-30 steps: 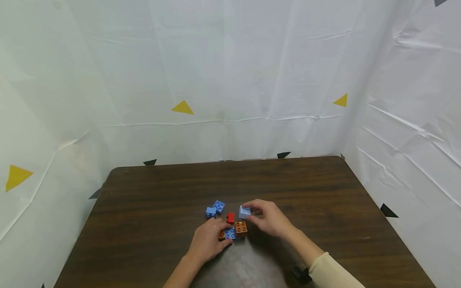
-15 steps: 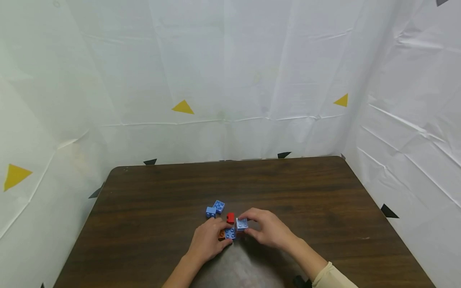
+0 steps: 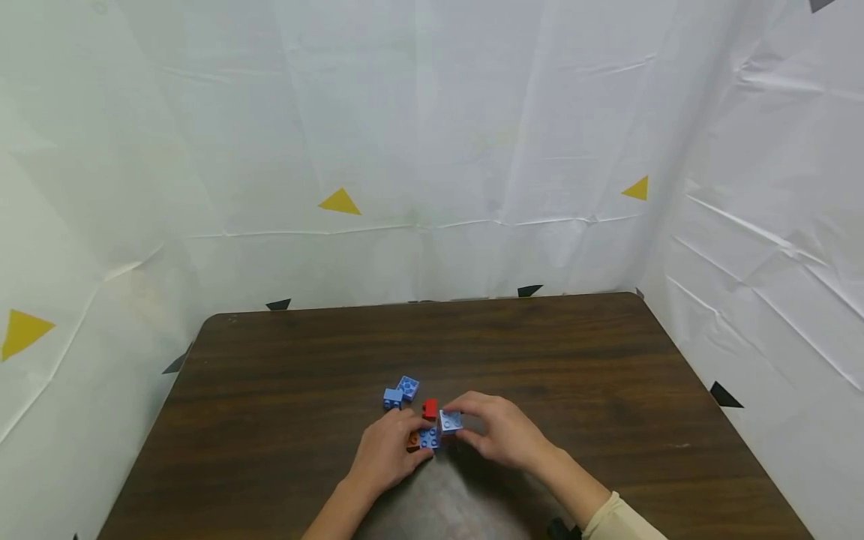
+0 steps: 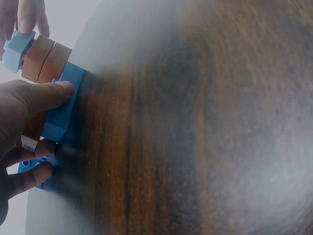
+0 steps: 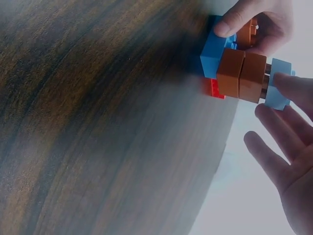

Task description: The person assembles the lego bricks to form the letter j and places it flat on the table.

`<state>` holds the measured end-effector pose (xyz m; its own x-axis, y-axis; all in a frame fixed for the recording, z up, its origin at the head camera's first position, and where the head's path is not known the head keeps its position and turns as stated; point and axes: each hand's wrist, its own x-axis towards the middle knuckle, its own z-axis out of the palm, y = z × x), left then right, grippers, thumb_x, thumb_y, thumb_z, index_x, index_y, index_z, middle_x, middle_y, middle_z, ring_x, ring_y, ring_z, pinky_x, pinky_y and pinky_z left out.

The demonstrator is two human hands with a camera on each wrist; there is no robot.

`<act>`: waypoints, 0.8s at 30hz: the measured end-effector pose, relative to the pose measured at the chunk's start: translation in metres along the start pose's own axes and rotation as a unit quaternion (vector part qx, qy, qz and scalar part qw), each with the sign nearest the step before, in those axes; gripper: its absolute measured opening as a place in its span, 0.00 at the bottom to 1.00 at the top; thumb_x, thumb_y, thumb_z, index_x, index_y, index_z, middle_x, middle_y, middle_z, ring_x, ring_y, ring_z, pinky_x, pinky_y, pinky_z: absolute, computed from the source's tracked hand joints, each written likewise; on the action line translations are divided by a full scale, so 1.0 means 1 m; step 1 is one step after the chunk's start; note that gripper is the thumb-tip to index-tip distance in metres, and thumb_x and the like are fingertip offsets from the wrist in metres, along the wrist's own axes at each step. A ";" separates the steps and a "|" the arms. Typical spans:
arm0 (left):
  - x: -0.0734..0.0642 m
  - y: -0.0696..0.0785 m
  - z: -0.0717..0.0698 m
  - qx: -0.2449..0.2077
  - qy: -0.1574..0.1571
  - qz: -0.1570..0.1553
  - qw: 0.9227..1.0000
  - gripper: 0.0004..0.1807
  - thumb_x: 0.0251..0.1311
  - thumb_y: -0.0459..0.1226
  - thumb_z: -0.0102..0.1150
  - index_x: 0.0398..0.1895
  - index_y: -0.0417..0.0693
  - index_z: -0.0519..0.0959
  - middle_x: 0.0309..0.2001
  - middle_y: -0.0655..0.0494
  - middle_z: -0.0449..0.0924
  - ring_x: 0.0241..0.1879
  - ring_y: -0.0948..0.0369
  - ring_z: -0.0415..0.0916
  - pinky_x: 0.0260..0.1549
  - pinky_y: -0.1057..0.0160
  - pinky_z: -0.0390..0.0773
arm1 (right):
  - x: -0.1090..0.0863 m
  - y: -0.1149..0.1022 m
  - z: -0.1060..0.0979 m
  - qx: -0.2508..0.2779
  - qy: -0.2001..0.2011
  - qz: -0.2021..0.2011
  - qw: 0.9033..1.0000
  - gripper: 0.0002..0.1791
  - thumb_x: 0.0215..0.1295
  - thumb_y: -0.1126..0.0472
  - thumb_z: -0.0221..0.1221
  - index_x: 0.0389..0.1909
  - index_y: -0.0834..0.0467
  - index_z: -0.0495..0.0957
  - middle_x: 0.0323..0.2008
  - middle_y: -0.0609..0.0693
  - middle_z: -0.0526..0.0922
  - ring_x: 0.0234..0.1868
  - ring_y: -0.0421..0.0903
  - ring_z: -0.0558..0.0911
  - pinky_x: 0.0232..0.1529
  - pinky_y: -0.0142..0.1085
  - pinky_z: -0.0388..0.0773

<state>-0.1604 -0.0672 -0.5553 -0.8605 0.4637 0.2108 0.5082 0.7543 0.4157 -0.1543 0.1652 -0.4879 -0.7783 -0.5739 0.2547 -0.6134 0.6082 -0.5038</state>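
Observation:
In the head view my left hand (image 3: 385, 448) grips a low build of toy building bricks, with a blue brick (image 3: 429, 438) and an orange brick (image 3: 413, 439) showing between thumb and fingers. Its thumb presses the blue brick's side in the left wrist view. At the build's right end, two orange bricks (image 5: 241, 74) are stacked on the blue one. My right hand (image 3: 502, 429) pinches a light blue brick (image 5: 279, 84) over that stack; a narrow gap with orange studs shows between them in the right wrist view.
Just behind the build sits a red brick (image 3: 430, 409). Two loose blue bricks, one upright (image 3: 393, 398) and one showing its hollow underside (image 3: 408, 388), lie farther back left. Dark wooden table (image 3: 304, 352) surrounds them, with white sheeting (image 3: 432, 150) beyond its edges.
My right hand has brought the light blue brick leftward and nearer, from beside the red brick to over the orange stack. The left hand keeps its grip on the build.

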 end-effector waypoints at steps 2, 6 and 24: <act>0.000 0.001 -0.001 -0.001 -0.001 0.000 1.000 0.20 0.48 0.52 0.75 0.44 0.58 0.86 0.37 0.67 0.78 0.33 0.67 0.68 0.29 0.65 0.70 | 0.000 -0.001 0.000 -0.007 -0.002 0.001 1.000 0.22 0.57 0.63 0.71 0.53 0.51 0.81 0.48 0.41 0.82 0.48 0.38 0.80 0.49 0.42 0.78; 0.000 0.002 -0.001 0.000 -0.005 -0.003 1.000 0.20 0.47 0.52 0.75 0.44 0.58 0.86 0.36 0.67 0.78 0.33 0.67 0.68 0.29 0.65 0.70 | 0.000 -0.002 0.000 -0.015 -0.005 0.003 1.000 0.22 0.57 0.62 0.71 0.53 0.50 0.81 0.48 0.41 0.82 0.47 0.38 0.81 0.49 0.42 0.78; 0.000 0.001 -0.001 -0.001 0.005 0.003 1.000 0.20 0.46 0.51 0.76 0.43 0.58 0.86 0.37 0.67 0.79 0.33 0.68 0.68 0.29 0.65 0.71 | 0.005 -0.004 0.000 -0.043 -0.013 -0.003 0.999 0.19 0.56 0.62 0.71 0.50 0.53 0.84 0.46 0.40 0.82 0.44 0.38 0.82 0.45 0.38 0.79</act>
<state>-0.1598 -0.0671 -0.5539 -0.8577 0.4639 0.2215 0.5134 0.7506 0.4158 -0.1557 0.1599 -0.4841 -0.7716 -0.5906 0.2361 -0.6281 0.6486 -0.4299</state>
